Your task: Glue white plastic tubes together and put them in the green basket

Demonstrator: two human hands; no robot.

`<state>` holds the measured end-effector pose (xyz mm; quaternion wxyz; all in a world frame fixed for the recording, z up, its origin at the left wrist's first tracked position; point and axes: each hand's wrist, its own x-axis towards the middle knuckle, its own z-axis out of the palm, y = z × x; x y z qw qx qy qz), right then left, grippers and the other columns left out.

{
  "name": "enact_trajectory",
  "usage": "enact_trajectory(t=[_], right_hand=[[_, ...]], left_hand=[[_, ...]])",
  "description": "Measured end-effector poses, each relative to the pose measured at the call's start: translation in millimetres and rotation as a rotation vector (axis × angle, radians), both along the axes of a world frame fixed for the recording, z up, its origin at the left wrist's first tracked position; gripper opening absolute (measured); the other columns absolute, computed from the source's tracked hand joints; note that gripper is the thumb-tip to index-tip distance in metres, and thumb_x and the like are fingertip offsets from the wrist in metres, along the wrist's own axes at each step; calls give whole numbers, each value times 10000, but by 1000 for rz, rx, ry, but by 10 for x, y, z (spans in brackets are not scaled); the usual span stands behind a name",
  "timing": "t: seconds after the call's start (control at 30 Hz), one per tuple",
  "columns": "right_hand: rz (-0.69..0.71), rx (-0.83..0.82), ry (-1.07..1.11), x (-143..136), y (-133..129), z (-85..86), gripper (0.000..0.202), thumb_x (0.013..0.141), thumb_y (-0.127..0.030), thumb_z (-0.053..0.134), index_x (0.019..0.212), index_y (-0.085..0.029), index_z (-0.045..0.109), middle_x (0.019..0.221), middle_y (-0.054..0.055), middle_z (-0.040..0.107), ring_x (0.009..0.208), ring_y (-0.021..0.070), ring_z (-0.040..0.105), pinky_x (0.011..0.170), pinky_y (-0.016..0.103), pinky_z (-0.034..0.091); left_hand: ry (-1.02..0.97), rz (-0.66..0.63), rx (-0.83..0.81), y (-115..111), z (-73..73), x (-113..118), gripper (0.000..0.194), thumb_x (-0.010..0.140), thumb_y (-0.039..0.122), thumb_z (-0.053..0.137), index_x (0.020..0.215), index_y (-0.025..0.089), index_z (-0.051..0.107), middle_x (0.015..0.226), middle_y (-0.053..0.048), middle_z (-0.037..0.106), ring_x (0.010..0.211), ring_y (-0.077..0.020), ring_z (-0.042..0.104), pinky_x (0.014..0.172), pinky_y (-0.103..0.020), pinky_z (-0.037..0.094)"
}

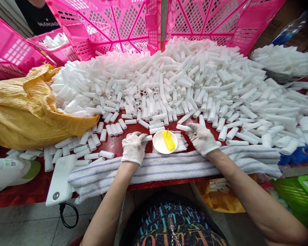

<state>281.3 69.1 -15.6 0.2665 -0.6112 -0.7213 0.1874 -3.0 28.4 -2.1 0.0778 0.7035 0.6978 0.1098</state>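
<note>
My left hand (134, 147), in a whitish work glove, pinches a short white tube (148, 138) just left of a small white bowl (157, 145). In the bowl lies a yellow block (168, 140) with a thin stick-like piece standing at its top. My right hand (203, 139), gloved the same way, has thumb and fingers on a longer white tube (184, 128), which points left above the bowl's right side. A folded white cloth (181, 142) lies under the bowl. Both wrists are over a striped towel (179, 167) along the table's front edge.
A large heap of white tubes (169, 75) covers the red table. Pink crates (113, 30) stand behind it. A yellow sack (28, 106) spills tubes at left, near a white power bank (61, 179). A green basket (295, 194) is at lower right.
</note>
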Motion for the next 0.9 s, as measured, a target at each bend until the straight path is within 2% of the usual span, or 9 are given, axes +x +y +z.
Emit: enact_trajectory(t=[0.1, 0.17, 0.2, 0.33, 0.5, 0.63, 0.73, 0.8, 0.9], right_hand=[[106, -252, 451, 9, -148, 96, 492, 918, -509, 538, 1277, -185, 627, 1048, 81, 709, 833, 202, 665, 757, 332, 545], [222, -438, 552, -55, -196, 156, 534, 919, -577, 508, 1253, -185, 648, 1001, 71, 718, 744, 173, 656, 659, 297, 540], [234, -473, 550, -101, -193, 169, 539, 915, -594, 504, 1216, -179, 670, 997, 74, 720, 748, 173, 658, 647, 290, 539], [164, -341, 525, -252, -95, 68, 448, 850, -583, 615, 1039, -191, 717, 1056, 82, 726, 957, 224, 680, 836, 335, 569], [293, -135, 631, -208, -99, -67, 339, 793, -480, 725, 1002, -213, 715, 1086, 82, 714, 1052, 250, 670, 995, 427, 531], [250, -305, 551, -169, -165, -36, 405, 860, -489, 651, 1150, -210, 692, 1157, 79, 709, 1032, 232, 682, 942, 387, 569], [256, -231, 589, -184, -186, -35, 331, 832, -477, 681, 1007, -199, 721, 1017, 77, 732, 967, 228, 695, 924, 394, 579], [284, -139, 655, -191, -186, -34, 282, 790, -452, 731, 929, -208, 720, 987, 75, 721, 968, 231, 691, 931, 407, 575], [289, -246, 643, -179, -173, -15, 355, 784, -479, 733, 1022, -217, 719, 1106, 83, 710, 1056, 244, 671, 988, 433, 543]], left_hand=[[-148, 2, 110, -32, -35, -62, 312, 930, 336, 554, 1185, 212, 685, 1147, -88, 687, 1028, -241, 604, 924, -362, 447], [-168, -28, 124, -51, -28, -73, 336, 942, 325, 535, 1233, 215, 661, 1129, -86, 691, 1012, -227, 612, 927, -340, 449], [-140, -41, 104, -58, -15, -66, 343, 948, 324, 520, 1252, 238, 652, 1122, -82, 692, 990, -231, 613, 902, -345, 455], [67, -46, -20, -65, 57, 7, 351, 966, 351, 461, 1264, 328, 646, 1123, -80, 684, 919, -267, 598, 775, -384, 441], [136, -35, -71, -25, 96, 57, 317, 934, 474, 495, 1085, 329, 732, 1154, -80, 667, 974, -300, 561, 730, -390, 417], [95, -40, -53, 26, 75, 48, 249, 897, 418, 575, 1015, 290, 753, 1088, -79, 676, 977, -296, 555, 762, -390, 434], [-54, -3, -11, 36, 37, 4, 236, 857, 324, 638, 1046, 222, 738, 1016, -89, 690, 964, -266, 580, 842, -377, 453], [-273, 49, 14, 24, 21, -31, 250, 818, 294, 682, 1046, 201, 727, 1011, -76, 699, 941, -229, 599, 868, -342, 459], [-660, 139, -69, -4, 42, -50, 356, 790, 414, 714, 1083, 210, 710, 918, -34, 692, 803, -169, 596, 774, -290, 468]])
